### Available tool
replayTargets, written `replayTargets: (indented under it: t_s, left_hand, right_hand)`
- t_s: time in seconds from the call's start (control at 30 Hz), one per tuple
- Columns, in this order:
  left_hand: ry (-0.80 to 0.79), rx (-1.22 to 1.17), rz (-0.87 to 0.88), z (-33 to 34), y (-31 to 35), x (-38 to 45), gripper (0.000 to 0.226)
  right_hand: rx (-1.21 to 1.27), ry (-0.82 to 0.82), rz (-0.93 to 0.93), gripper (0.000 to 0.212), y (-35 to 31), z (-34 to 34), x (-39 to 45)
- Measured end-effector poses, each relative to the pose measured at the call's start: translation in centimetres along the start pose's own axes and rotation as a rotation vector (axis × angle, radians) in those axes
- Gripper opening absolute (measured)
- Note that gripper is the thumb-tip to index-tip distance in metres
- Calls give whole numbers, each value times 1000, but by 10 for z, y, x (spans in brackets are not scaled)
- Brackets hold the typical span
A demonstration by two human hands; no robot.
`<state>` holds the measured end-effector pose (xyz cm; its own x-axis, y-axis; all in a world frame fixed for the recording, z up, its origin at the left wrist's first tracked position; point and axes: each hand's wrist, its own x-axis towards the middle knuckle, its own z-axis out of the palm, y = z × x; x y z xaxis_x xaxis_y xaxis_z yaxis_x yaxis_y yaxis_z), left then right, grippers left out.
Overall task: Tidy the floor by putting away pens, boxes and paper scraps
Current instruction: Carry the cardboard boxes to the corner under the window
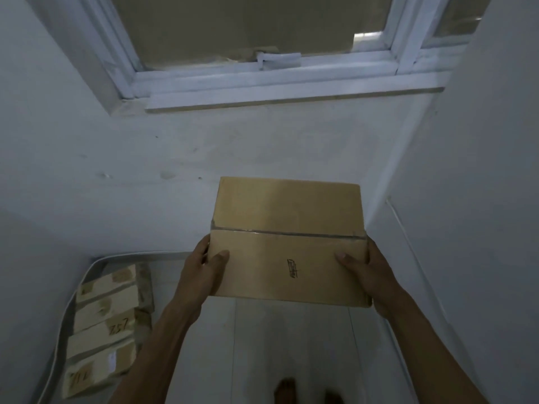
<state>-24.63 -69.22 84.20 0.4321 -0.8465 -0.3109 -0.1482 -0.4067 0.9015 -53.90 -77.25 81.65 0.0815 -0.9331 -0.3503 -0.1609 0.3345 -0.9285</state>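
Cardboard box (287, 228), scribble illegible, gripped by left hand (204, 266) and right hand (367, 272).

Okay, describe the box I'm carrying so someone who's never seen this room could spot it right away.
Below the white window, in front of the wall, the cardboard box is held up off the floor by the left hand and the right hand gripping its sides. Unlike the paler stacked boxes at lower left, it is larger, taped across its top, with a small ink scribble.

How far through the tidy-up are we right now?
Done: a row of boxes already sits against the left wall. In hand: a taped cardboard box, off the floor, gripped at its sides by the left hand and the right hand. Left: setting it down; no pens or scraps show.
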Motion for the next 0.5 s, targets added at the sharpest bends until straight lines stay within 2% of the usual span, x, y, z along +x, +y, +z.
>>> replayTargets:
  t_s: [0.07,0.37,0.5]
  left_hand:
    - [-29,41,-34,12,-1,14,56]
    - [-156,133,-212,84,-44,63,35]
    - [-255,125,-409,117,-78,82,53]
  right_hand:
    - [-6,6,19,56,11,-6,13]
    - [-9,12,167,62,87,-29,87]
    - [-18,-19,253,57,137,-44,118]
